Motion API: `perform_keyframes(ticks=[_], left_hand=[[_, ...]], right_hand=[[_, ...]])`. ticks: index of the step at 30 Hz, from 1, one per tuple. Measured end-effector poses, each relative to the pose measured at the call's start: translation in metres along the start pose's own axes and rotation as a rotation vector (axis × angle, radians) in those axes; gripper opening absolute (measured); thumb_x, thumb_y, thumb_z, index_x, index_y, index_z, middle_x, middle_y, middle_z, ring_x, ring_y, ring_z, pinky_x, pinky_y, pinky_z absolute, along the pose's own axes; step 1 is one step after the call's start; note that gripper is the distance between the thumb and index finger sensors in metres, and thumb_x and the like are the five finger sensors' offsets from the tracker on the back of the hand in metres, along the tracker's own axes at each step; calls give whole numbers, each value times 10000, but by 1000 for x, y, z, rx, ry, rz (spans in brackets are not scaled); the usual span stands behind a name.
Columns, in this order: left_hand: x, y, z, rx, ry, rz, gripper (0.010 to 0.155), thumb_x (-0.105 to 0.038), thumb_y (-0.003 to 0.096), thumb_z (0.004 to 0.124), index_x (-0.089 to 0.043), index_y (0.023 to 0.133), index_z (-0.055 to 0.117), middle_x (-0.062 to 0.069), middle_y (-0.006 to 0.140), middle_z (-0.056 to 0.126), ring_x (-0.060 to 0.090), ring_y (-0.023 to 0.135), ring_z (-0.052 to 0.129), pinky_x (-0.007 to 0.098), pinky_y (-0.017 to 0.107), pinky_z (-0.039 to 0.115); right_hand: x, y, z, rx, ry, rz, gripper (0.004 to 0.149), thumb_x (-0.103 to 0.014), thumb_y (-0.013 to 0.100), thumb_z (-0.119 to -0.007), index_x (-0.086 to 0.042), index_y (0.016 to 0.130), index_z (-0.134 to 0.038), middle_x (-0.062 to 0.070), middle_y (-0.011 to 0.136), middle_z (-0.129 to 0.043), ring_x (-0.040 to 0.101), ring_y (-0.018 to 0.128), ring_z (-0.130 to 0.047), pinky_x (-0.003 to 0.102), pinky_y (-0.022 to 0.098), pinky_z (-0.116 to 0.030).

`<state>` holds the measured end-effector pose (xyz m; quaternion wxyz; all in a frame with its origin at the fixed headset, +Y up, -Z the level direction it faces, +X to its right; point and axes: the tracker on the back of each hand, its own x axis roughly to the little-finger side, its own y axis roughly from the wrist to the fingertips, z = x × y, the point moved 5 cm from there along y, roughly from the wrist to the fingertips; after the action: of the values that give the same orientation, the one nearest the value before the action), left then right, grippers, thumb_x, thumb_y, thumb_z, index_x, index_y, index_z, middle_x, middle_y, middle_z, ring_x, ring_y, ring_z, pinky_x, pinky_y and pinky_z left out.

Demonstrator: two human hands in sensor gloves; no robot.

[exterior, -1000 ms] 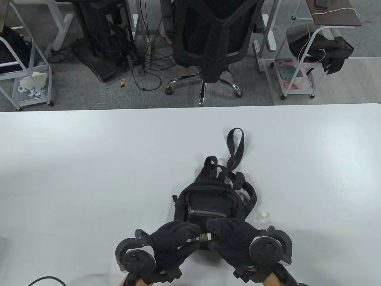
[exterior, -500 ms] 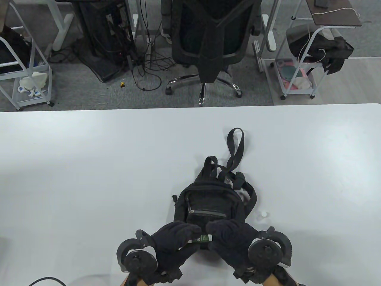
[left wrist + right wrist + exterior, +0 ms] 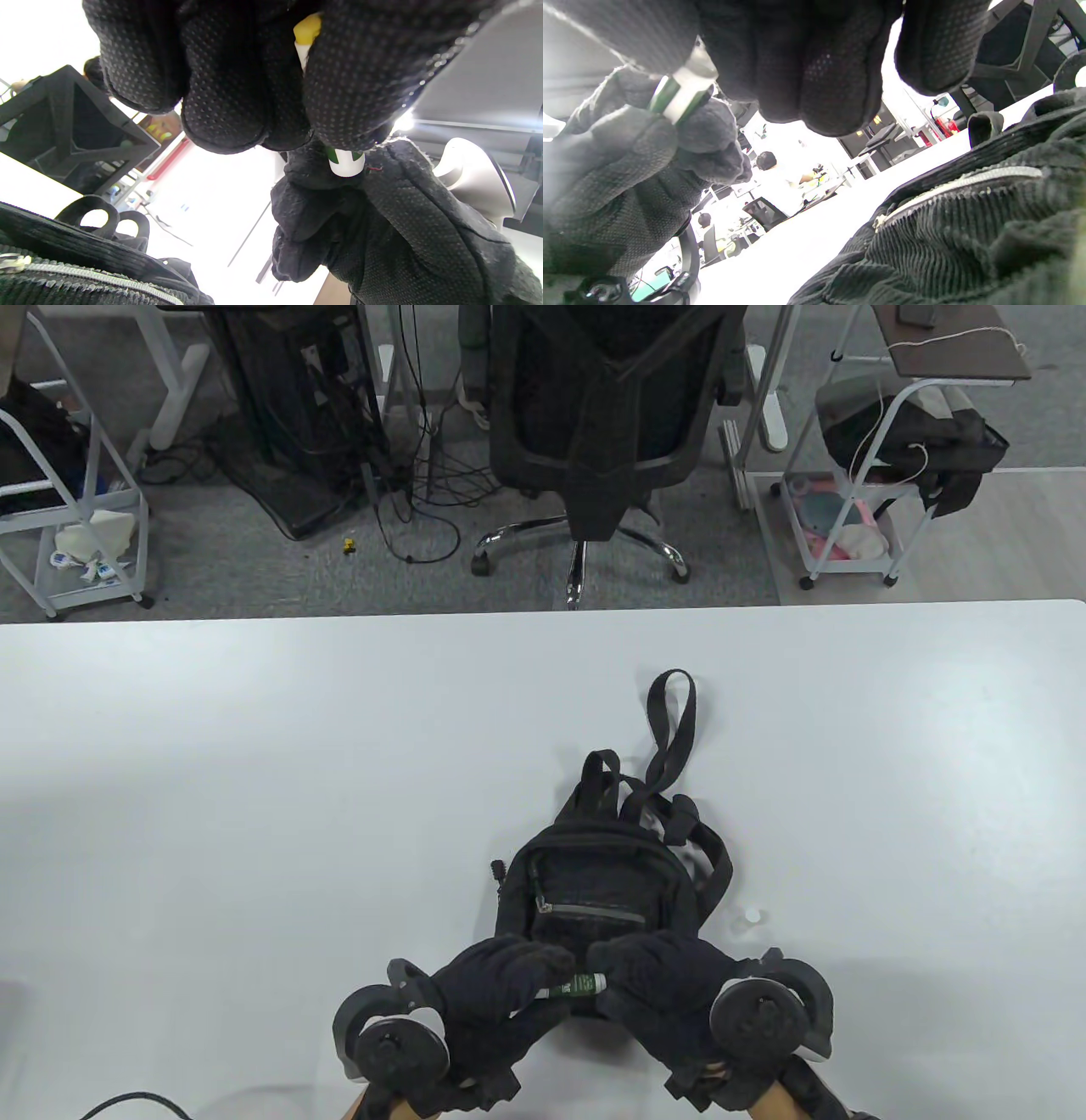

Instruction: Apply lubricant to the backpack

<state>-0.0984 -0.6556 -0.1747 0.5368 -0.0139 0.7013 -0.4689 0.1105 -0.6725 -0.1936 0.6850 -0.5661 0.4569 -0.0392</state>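
Observation:
A small black backpack lies on the white table, its silver front zipper facing me and straps trailing away. A small green and white lubricant tube is held level above the pack's near end. My left hand grips its left part; my right hand grips its right end. In the left wrist view the tube shows a yellow end between my fingers. The right wrist view shows the tube and the zipper below.
A small white cap lies on the table just right of the backpack. An office chair and wire carts stand on the floor beyond the far table edge. A cable enters at the near left.
Both hands have stayed almost still on the tube over the pack's near end. The chair beyond the table has swivelled slightly.

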Motion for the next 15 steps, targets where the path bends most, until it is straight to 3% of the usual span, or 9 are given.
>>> perform_keyframes(ticks=[2, 4, 8, 12, 15], left_hand=[[0, 0, 0, 1, 2, 1, 533, -360, 367, 1027, -142, 832, 886, 60, 722, 1018, 285, 546, 1093, 527, 542, 914], [0, 0, 1, 2, 2, 0, 532, -360, 365, 1027, -140, 830, 889, 61, 721, 1018, 286, 543, 1093, 527, 540, 915], [-2, -1, 0, -3, 2, 7, 532, -362, 365, 1026, -144, 829, 887, 58, 720, 1017, 284, 543, 1092, 528, 538, 914], [-8, -2, -1, -35, 44, 26, 529, -360, 356, 1032, -147, 816, 886, 49, 713, 1016, 279, 532, 1091, 526, 529, 918], [-12, -2, 4, -24, 67, 38, 530, -349, 350, 1035, -148, 817, 884, 45, 722, 1015, 281, 544, 1090, 534, 533, 914]], right_hand=[[-1, 0, 1, 7, -25, 2, 580, -614, 438, -800, -345, 947, -736, -29, 875, -878, 204, 662, -1030, 515, 576, -806], [-4, -1, 1, 16, -49, 10, 551, -568, 441, -844, -367, 941, -726, -48, 880, -870, 186, 662, -1031, 508, 580, -810], [-3, -1, 0, 6, -14, 7, 480, -583, 474, -719, -347, 878, -826, -23, 836, -919, 213, 626, -1048, 519, 567, -810], [1, 0, -3, 7, 2, -24, 588, -647, 458, -689, -310, 929, -794, 2, 857, -909, 224, 636, -1046, 515, 557, -813], [1, 2, -6, 1, 25, -38, 571, -640, 461, -691, -297, 896, -830, 7, 808, -942, 215, 587, -1061, 512, 541, -818]])
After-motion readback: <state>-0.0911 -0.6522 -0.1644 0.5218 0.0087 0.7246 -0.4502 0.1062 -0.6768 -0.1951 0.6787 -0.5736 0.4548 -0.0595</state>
